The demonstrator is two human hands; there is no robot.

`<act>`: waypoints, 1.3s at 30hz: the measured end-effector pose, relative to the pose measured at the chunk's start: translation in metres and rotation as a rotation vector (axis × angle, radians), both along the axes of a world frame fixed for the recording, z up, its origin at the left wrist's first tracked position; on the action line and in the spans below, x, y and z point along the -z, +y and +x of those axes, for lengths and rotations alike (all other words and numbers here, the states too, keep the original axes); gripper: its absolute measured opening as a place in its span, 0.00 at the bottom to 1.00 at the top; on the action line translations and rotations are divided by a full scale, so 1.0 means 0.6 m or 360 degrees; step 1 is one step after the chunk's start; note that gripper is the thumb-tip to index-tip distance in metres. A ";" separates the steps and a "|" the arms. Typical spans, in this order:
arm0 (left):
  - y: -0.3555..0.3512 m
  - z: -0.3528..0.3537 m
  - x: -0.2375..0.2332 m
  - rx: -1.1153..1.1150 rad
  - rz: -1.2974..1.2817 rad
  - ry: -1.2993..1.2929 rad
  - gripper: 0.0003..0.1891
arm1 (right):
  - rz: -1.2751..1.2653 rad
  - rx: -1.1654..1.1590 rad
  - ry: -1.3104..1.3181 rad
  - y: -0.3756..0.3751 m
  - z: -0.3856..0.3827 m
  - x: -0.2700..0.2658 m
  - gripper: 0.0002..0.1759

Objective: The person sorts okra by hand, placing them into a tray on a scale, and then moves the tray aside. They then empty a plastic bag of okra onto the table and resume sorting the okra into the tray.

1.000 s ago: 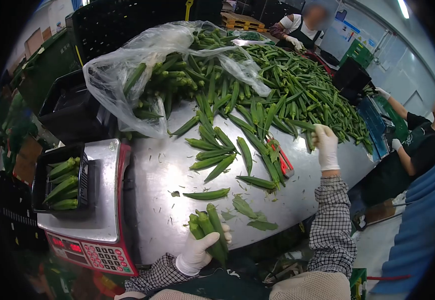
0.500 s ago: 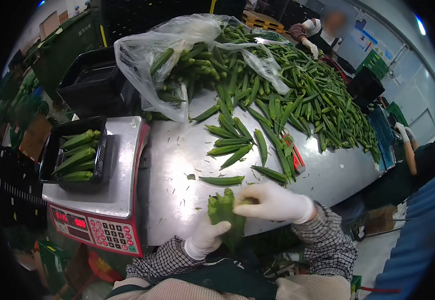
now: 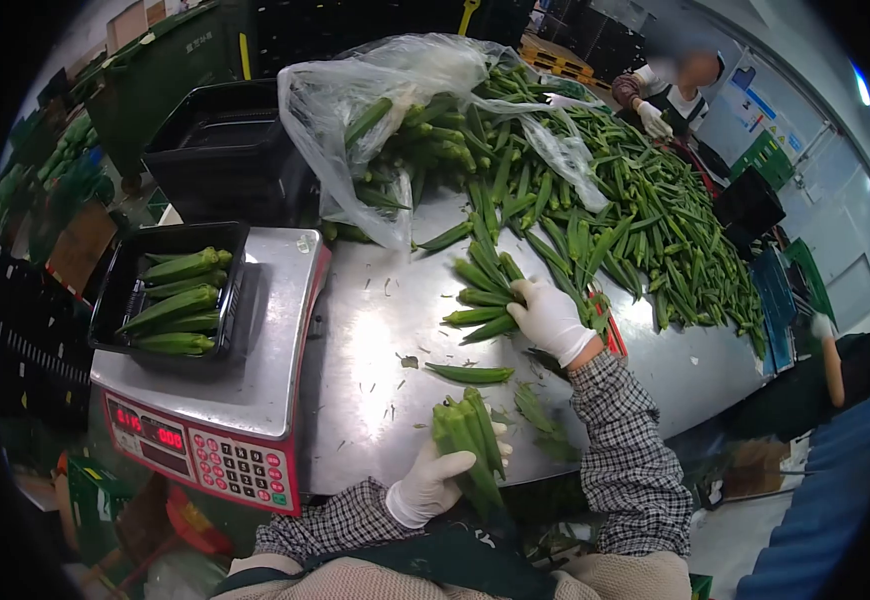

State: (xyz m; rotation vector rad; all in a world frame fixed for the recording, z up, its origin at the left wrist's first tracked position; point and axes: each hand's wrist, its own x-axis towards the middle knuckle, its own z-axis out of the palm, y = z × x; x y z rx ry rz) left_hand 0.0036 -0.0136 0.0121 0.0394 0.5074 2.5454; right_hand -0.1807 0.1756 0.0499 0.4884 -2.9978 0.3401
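My left hand, in a white glove, is closed around a bunch of okra held upright at the table's near edge. My right hand, also gloved, reaches over a small group of loose okra, its fingers curled on the pods' right ends. One single okra pod lies between the two hands. Blurred green pods show beside my right forearm. A red-handled tool is partly hidden behind my right wrist.
A black tray with several okra sits on a red scale at left. Stacked black trays stand behind. A large okra heap, partly under clear plastic, covers the back of the metal table. Co-workers are at right.
My right hand has left the bunch and moved up and away to the loose okra. My left hand keeps holding the bunch. Blurred green pods now show near the table's front edge.
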 end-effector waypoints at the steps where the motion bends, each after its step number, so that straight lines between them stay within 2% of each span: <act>1: -0.001 -0.002 0.008 0.0013 0.0020 0.0014 0.32 | 0.0016 0.0021 -0.0173 -0.003 0.006 -0.010 0.16; 3: 0.000 0.003 0.010 0.0002 0.0048 -0.0014 0.32 | 0.0002 0.0022 -0.0390 0.008 0.019 -0.009 0.17; 6: 0.004 0.001 0.000 -0.0051 0.0075 -0.0070 0.30 | -0.0217 0.0062 -0.0420 0.031 0.044 -0.014 0.15; 10: 0.002 0.002 0.006 -0.0060 0.0052 -0.0065 0.29 | -0.0740 0.0181 -0.0441 0.064 0.074 -0.034 0.13; 11: 0.002 0.002 0.005 -0.0060 0.0033 -0.0069 0.29 | -0.0739 0.0169 -0.0332 0.077 0.077 -0.027 0.12; 14: 0.003 0.002 0.002 -0.0070 0.0066 -0.0030 0.28 | -0.0986 0.0492 -0.0247 0.099 0.073 -0.029 0.12; 15: 0.003 0.002 0.002 -0.0068 0.0071 -0.0029 0.28 | -0.0947 0.0478 -0.0163 0.108 0.065 -0.024 0.12; 19: 0.005 0.001 0.004 -0.0091 0.0093 0.0005 0.28 | -0.0341 0.0512 -0.0070 0.102 0.050 0.002 0.16; 22: 0.004 0.000 0.010 -0.0069 0.0127 0.0008 0.29 | -0.0083 0.0522 -0.0110 0.079 0.044 0.013 0.19; 24: 0.002 0.001 0.014 -0.0065 0.0107 0.0004 0.30 | -0.0299 0.0446 0.0117 0.111 0.028 0.047 0.19; 27: 0.006 0.002 0.015 -0.0092 0.0085 0.0031 0.32 | -0.1382 0.0657 -0.0578 0.112 0.064 -0.026 0.16; 30: 0.007 0.000 0.010 -0.0075 0.0149 0.0064 0.34 | -0.2031 0.0385 -0.0959 0.118 0.101 -0.049 0.17; 31: 0.007 0.000 0.011 -0.0064 0.0151 0.0063 0.34 | -0.2132 0.0363 -0.1039 0.110 0.119 -0.062 0.18; 35: 0.004 0.001 -0.004 -0.0074 0.0241 0.0125 0.31 | -0.2044 0.0069 -0.1125 0.072 0.177 -0.105 0.19; 38: -0.004 0.000 0.000 0.0012 0.0371 0.0128 0.31 | -0.1885 0.0126 -0.0862 0.013 0.229 -0.112 0.20; 39: -0.003 -0.001 0.014 0.0046 0.0466 0.0106 0.31 | -0.1994 0.0180 -0.0873 -0.008 0.250 -0.116 0.21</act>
